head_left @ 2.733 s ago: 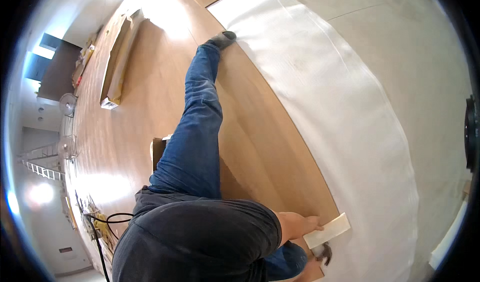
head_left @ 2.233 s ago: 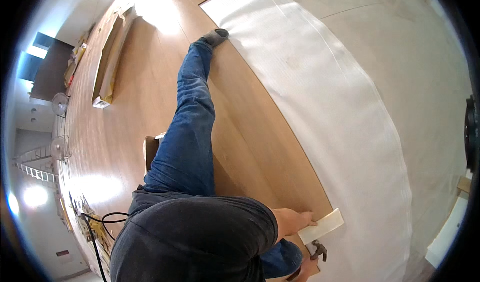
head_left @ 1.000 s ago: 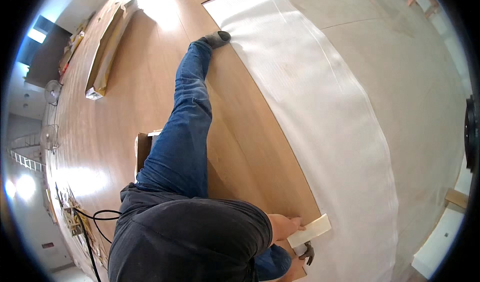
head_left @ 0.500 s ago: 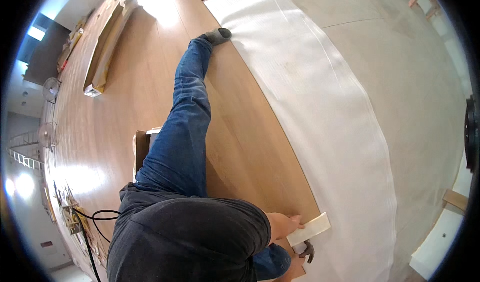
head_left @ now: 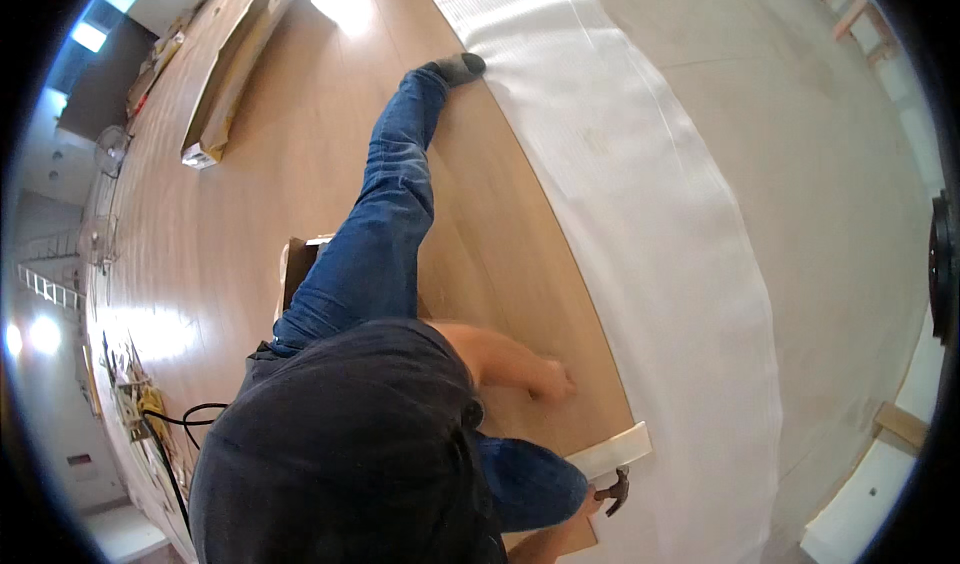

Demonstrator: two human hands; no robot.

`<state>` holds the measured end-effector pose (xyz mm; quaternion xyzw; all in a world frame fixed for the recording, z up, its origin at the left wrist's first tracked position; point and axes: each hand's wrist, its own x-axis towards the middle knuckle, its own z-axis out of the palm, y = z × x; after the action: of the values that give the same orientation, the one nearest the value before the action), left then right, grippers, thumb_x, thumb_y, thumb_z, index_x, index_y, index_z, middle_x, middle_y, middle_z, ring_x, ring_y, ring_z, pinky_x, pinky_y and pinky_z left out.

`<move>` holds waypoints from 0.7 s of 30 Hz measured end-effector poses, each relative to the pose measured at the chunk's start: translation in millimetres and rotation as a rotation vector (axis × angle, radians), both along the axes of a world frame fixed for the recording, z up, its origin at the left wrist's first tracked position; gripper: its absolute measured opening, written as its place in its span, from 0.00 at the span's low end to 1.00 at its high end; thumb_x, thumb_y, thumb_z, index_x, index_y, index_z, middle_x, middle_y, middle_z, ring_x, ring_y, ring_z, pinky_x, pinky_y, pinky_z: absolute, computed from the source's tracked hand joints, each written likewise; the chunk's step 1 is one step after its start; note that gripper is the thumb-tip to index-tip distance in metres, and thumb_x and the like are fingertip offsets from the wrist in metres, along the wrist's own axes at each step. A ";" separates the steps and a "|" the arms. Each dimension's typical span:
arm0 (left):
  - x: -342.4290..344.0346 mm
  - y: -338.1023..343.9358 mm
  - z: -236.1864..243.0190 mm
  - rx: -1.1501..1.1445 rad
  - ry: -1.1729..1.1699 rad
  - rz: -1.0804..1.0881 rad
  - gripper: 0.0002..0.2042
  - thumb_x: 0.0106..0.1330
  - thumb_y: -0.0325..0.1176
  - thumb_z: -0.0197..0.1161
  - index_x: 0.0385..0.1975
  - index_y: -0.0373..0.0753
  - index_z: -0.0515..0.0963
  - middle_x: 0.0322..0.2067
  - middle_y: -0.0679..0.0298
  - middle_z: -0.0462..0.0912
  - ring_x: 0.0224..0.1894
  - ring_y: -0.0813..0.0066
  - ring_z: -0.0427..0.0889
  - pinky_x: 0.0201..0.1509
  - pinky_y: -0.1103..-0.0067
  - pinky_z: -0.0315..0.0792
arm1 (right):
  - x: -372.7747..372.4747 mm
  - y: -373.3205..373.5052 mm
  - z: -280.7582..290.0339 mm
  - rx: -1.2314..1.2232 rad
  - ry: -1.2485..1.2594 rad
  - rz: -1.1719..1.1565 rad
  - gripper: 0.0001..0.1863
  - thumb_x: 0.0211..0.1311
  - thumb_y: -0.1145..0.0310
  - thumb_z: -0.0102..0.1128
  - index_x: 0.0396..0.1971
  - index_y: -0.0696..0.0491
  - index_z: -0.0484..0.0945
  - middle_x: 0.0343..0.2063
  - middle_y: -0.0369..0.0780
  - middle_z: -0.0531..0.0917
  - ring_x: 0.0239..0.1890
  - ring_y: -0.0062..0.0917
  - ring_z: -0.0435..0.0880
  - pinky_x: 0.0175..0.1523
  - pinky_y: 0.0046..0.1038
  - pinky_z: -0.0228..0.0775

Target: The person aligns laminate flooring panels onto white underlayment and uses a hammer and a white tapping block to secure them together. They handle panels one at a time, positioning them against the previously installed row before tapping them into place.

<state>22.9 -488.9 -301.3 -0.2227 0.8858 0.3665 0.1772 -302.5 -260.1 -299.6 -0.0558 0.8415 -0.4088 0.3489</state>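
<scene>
My left hand (head_left: 556, 381) is over the wood-look floor planks (head_left: 500, 254), close to the outermost plank's edge. It is smeared by motion, so its fingers are unclear. Below it in the picture, my right hand (head_left: 594, 504) grips a claw hammer (head_left: 617, 491), whose dark head points over the white underlay (head_left: 680, 294). Most of the handle is hidden by my hand and bent knee. A pale rectangular block (head_left: 612, 450) lies between the hands, across the plank edge, partly on the underlay. Neither hand touches it visibly.
My left leg (head_left: 395, 184) stretches across the planks. A long open carton (head_left: 235, 79) lies farther off, and another box (head_left: 296, 272) stands beside my thigh. A black cable (head_left: 172, 422) runs at the left. Grey bare floor (head_left: 830, 214) extends beyond the underlay.
My left hand has left the pale block and moved up along the plank. The hammer in my right hand shows more fully, its head turned and slightly higher. My torso has shifted.
</scene>
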 end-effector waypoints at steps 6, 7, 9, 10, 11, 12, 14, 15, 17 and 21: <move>377.7 -85.1 234.8 -0.501 -0.492 0.665 0.15 0.66 0.33 0.57 0.51 0.48 0.83 0.56 0.63 0.82 0.61 0.65 0.78 0.65 0.62 0.70 | 15.7 -45.7 -17.4 -0.071 0.003 0.090 0.22 0.68 0.68 0.60 0.58 0.63 0.76 0.53 0.50 0.82 0.47 0.41 0.84 0.52 0.43 0.78; 434.9 -61.8 275.7 -0.721 -0.405 0.956 0.16 0.65 0.30 0.56 0.52 0.45 0.83 0.57 0.62 0.82 0.61 0.62 0.79 0.65 0.64 0.71 | 9.7 -46.8 -17.3 0.006 0.099 0.120 0.22 0.69 0.68 0.60 0.59 0.62 0.76 0.56 0.49 0.80 0.49 0.42 0.84 0.53 0.44 0.79; 525.6 -4.1 337.0 -0.922 -0.368 1.381 0.14 0.63 0.29 0.55 0.47 0.43 0.83 0.56 0.58 0.82 0.59 0.59 0.80 0.63 0.64 0.73 | 1.1 -48.0 -12.7 -0.050 0.110 0.117 0.22 0.69 0.69 0.61 0.59 0.64 0.76 0.56 0.50 0.81 0.50 0.42 0.84 0.55 0.43 0.79; 558.7 28.2 355.0 -1.015 -0.328 1.525 0.13 0.65 0.30 0.54 0.45 0.44 0.83 0.54 0.56 0.82 0.58 0.57 0.80 0.63 0.64 0.73 | -1.9 -47.0 -5.8 -0.037 0.118 0.111 0.22 0.68 0.70 0.62 0.59 0.64 0.76 0.56 0.51 0.81 0.50 0.42 0.84 0.55 0.43 0.78; 579.2 59.6 359.9 -0.984 -0.308 1.738 0.13 0.68 0.31 0.52 0.45 0.43 0.83 0.53 0.55 0.82 0.57 0.55 0.81 0.62 0.64 0.74 | -0.8 -51.4 1.9 0.054 0.273 0.191 0.23 0.67 0.70 0.64 0.57 0.66 0.76 0.54 0.52 0.82 0.50 0.42 0.84 0.56 0.43 0.78; 591.8 91.1 358.4 -0.883 -0.378 1.839 0.12 0.68 0.31 0.55 0.46 0.40 0.81 0.53 0.52 0.81 0.57 0.50 0.79 0.63 0.62 0.72 | 2.5 -52.3 13.4 0.041 0.248 0.230 0.23 0.67 0.70 0.65 0.58 0.66 0.76 0.54 0.52 0.82 0.50 0.42 0.84 0.56 0.43 0.78; 591.1 136.5 327.1 -0.723 -0.500 1.832 0.14 0.71 0.39 0.56 0.51 0.44 0.81 0.55 0.52 0.81 0.57 0.50 0.80 0.63 0.60 0.73 | 20.1 -60.8 41.1 0.136 0.252 0.183 0.24 0.66 0.69 0.65 0.58 0.66 0.76 0.54 0.52 0.82 0.50 0.42 0.84 0.56 0.42 0.78; 583.1 159.2 307.7 -0.601 -0.490 1.850 0.15 0.71 0.40 0.58 0.53 0.44 0.81 0.56 0.52 0.80 0.58 0.49 0.79 0.63 0.59 0.73 | 30.0 -68.2 56.7 0.163 0.190 0.181 0.25 0.66 0.69 0.65 0.59 0.66 0.75 0.55 0.51 0.82 0.50 0.42 0.84 0.55 0.42 0.79; 564.6 189.7 265.4 -0.331 -0.374 1.852 0.21 0.69 0.44 0.61 0.58 0.43 0.79 0.58 0.51 0.80 0.60 0.48 0.78 0.63 0.59 0.73 | 57.3 -72.1 89.5 0.087 0.191 0.180 0.23 0.66 0.71 0.62 0.58 0.66 0.75 0.54 0.50 0.82 0.49 0.42 0.84 0.55 0.42 0.78; 538.9 232.1 191.4 0.015 -0.261 1.768 0.22 0.67 0.45 0.63 0.58 0.43 0.80 0.57 0.51 0.81 0.59 0.49 0.79 0.62 0.59 0.73 | 96.1 -76.2 147.1 -0.090 0.146 0.355 0.21 0.66 0.74 0.59 0.56 0.69 0.74 0.50 0.53 0.82 0.47 0.43 0.85 0.53 0.43 0.78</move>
<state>561.8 -256.8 -110.0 -0.8631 0.3607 0.3466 -0.0691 -206.3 -336.3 -152.5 -0.2486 0.8222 -0.3729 0.3508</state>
